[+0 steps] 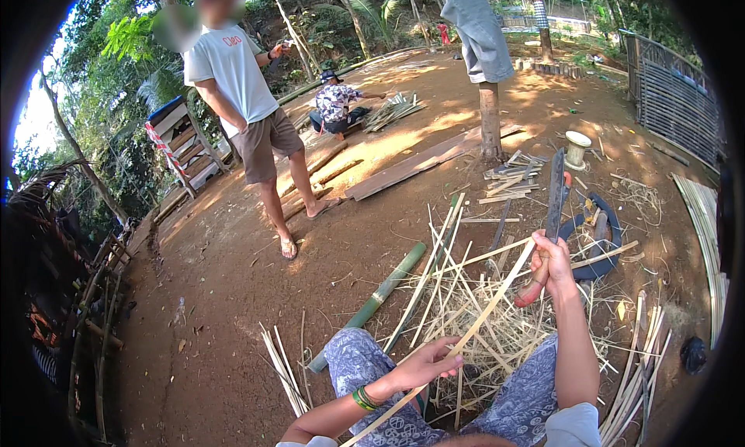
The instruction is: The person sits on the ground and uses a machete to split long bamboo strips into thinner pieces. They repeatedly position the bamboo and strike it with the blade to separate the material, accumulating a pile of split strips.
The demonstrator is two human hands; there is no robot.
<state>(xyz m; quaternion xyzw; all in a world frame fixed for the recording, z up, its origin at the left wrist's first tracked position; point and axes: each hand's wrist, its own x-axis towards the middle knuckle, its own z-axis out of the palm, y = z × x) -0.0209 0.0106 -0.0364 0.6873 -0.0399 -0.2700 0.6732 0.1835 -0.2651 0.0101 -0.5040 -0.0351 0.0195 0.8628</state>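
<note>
Head view: the left hand [428, 365] curls loosely round a pale bamboo strip [489, 307] that slants above the heap of shavings [497, 338]; the right hand [552, 262] grasps a long-bladed knife [556, 199], blade upward, and seems to pinch the strip's upper end too. The strip is already split narrow, so paring looks well under way, though whether this piece is finished I cannot tell. Slim bamboo lengths [632, 377] right of the heap suggest much splitting is done; the green bamboo pole [376, 302] left of it appears unsplit. The left forearm runs low across the patterned trousers [357, 354]; the right rises nearly upright beside the heap. Well beyond it, one person [242, 82] stands and another [337, 105] crouches.
</note>
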